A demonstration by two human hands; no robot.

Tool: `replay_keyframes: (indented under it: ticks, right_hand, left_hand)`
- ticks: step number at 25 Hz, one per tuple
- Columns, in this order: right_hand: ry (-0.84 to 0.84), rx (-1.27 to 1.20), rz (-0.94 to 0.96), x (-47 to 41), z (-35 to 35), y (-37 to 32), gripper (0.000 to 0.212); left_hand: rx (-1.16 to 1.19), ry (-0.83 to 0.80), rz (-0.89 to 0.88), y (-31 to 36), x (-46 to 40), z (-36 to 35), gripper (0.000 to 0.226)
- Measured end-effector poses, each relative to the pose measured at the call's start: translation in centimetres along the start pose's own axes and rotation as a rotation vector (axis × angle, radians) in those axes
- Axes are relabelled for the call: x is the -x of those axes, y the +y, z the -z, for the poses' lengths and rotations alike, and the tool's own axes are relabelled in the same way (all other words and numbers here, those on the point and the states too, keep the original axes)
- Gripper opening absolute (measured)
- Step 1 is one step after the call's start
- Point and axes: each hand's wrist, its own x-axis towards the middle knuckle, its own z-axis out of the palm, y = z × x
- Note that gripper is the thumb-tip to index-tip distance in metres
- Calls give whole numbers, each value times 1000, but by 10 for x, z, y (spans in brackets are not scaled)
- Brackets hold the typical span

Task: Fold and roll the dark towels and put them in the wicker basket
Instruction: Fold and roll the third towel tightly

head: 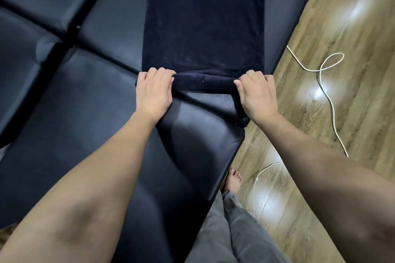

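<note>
Navy towel (204, 17) lay flat lengthwise toward 12 o'clock on padded desk (89, 96), w/ left hand (154, 89) & right hand (256, 94) each curling their grip round near-end roll, evidently to keep it tight & even.

The dark towel (203, 23) is soft matt cloth with a fuzzy, velvety nap, no shine at all. The black padded counter (89, 96) under it looks like faux leather, smooth and a bit glossy, with a fine grain showing where light hits. The floor (342, 28) is wood-look planks, pretty shiny with glare spots. Trousers (235, 230) are plain matt grey fabric, and the white cord (330, 100) looks smooth.
</note>
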Motion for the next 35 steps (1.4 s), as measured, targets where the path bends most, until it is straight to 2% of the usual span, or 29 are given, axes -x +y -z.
replay_keyframes:
  ticks: [3, 7, 10, 15, 18, 23, 24, 28, 32, 35]
  right_hand:
    - [-46, 49, -18, -2, 4, -2, 45]
    - [-191, 137, -106, -24, 10, -8, 56]
    - [-271, 124, -198, -42, 9, -9, 43]
    - [-161, 198, -220, -35, -2, -19, 34]
    - [-213, 244, -221, -42, -2, -18, 34]
    - [-230, 256, -268, -43, 0, -17, 43]
    - [-233, 260, -261, -45, 0, -16, 44]
    - [-155, 243, -179, -43, -2, -14, 51]
    - [49, 241, -79, -37, 6, -23, 50]
    - [85, 199, 29, -26, -2, -40, 45]
  left_hand:
    - [-52, -117, 75, 4, -10, 7, 32]
    - [-104, -216, 185, 11, -26, 12, 57]
    - [-144, -264, 236, 11, -42, 11, 60]
    - [-177, -116, 121, 6, -45, -3, 36]
    - [-178, -83, 62, 4, -54, -1, 24]
    - [-44, 177, -200, 49, -20, -6, 24]
    - [-18, 171, -213, 59, -10, -15, 28]
    - [-34, 27, -80, 65, 5, -39, 48]
    - [-119, -25, -9, 71, -9, -38, 46]
    - [-180, -12, 23, 72, -22, -32, 45]
